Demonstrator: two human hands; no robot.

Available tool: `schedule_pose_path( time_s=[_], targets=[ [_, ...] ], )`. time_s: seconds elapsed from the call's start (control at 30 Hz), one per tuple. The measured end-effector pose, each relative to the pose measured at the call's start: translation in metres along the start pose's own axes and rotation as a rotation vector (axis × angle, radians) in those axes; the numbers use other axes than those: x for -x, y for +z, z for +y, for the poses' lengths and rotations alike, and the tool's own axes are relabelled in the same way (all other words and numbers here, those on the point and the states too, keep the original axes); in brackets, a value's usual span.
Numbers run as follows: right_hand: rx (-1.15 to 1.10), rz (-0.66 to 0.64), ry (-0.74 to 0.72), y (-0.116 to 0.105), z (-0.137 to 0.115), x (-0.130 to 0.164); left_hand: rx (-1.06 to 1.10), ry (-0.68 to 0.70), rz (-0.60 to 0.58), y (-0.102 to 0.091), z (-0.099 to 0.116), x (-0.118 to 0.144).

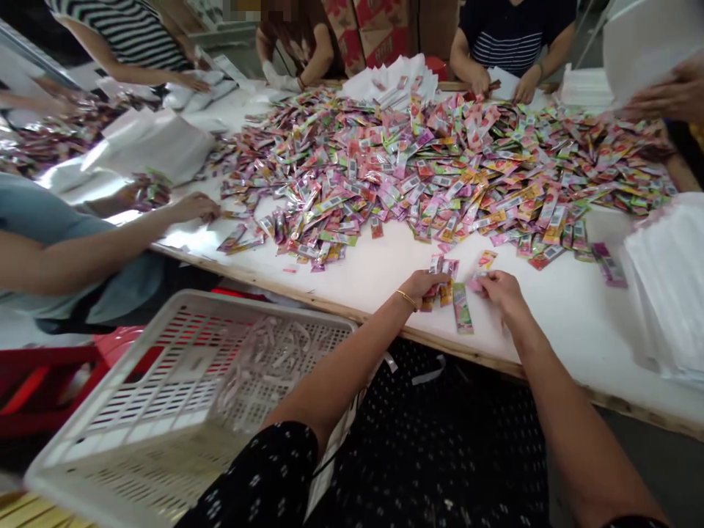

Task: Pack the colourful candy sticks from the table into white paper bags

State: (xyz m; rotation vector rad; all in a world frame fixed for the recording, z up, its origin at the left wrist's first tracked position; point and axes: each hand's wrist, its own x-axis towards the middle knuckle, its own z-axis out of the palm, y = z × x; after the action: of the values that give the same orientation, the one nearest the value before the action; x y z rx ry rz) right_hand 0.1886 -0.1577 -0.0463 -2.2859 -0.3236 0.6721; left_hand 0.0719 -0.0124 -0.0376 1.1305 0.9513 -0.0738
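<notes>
Near the table's front edge, my left hand [423, 286] is closed around several small printed sachets [445, 282], which fan out past the fingers. To its right my right hand [499, 288] pinches one pink and yellow sachet [485, 262] between thumb and fingers. A single green sachet [463, 309] lies on the white tabletop between the two hands. Beyond them spreads a large heap of mixed pink, purple, orange and green sachets [385, 169].
A white plastic crate [192, 308] with paper strips inside stands below the table edge, left. White bags are stacked at the right [668, 286] and lie beyond the heap [390, 82]. Co-workers sit around the table; one person's hand [198, 207] reaches in at the left.
</notes>
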Motion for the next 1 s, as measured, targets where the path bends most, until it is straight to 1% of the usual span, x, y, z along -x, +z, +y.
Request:
schedule_pose_path(
  time_s=[0.1, 0.17, 0.2, 0.3, 0.4, 0.5, 0.57, 0.6, 0.67, 0.73, 0.8, 0.83, 0.9, 1.0],
  targets=[
    [0.047, -0.033, -0.040, -0.012, 0.011, 0.021, 0.045, -0.036, -0.056, -0.008, 0.005, 0.008],
    [0.075, -0.107, -0.073, -0.014, 0.018, 0.034, 0.059, -0.036, -0.097, -0.011, 0.008, 0.016],
    [0.092, -0.151, -0.094, -0.014, 0.022, 0.040, 0.051, -0.019, -0.097, -0.011, 0.008, 0.021],
    [0.161, -0.244, -0.150, -0.009, 0.026, 0.053, -0.046, 0.054, -0.010, -0.008, 0.001, 0.032],
    [0.240, -0.271, -0.180, -0.009, 0.024, 0.057, -0.192, 0.093, 0.096, -0.002, -0.011, 0.036],
    [0.147, -0.189, -0.127, -0.015, 0.020, 0.050, -0.419, 0.171, 0.175, 0.003, -0.017, 0.033],
    [-0.003, -0.077, -0.065, -0.015, 0.017, 0.039, -0.617, 0.252, 0.200, 0.007, -0.014, 0.029],
    [-0.076, -0.018, -0.039, -0.011, 0.015, 0.032, -0.701, 0.284, 0.205, 0.009, -0.012, 0.027],
    [-0.211, 0.095, -0.008, 0.002, 0.009, 0.017, -0.822, 0.317, 0.228, 0.016, -0.007, 0.024],
    [-0.328, 0.177, -0.008, 0.022, 0.000, 0.005, -0.851, 0.333, 0.257, 0.026, -0.006, 0.022],
    [-0.441, 0.224, -0.023, 0.040, -0.008, -0.004, -0.770, 0.343, 0.265, 0.037, -0.010, 0.020],
    [-0.503, 0.242, -0.025, 0.047, -0.012, -0.007, -0.664, 0.325, 0.249, 0.042, -0.013, 0.020],
    [-0.627, 0.264, -0.022, 0.054, -0.018, -0.008, -0.373, 0.248, 0.184, 0.051, -0.022, 0.019],
    [-0.766, 0.236, -0.036, 0.050, -0.020, -0.003, 0.064, 0.129, 0.048, 0.057, -0.031, 0.019]
  ],
)
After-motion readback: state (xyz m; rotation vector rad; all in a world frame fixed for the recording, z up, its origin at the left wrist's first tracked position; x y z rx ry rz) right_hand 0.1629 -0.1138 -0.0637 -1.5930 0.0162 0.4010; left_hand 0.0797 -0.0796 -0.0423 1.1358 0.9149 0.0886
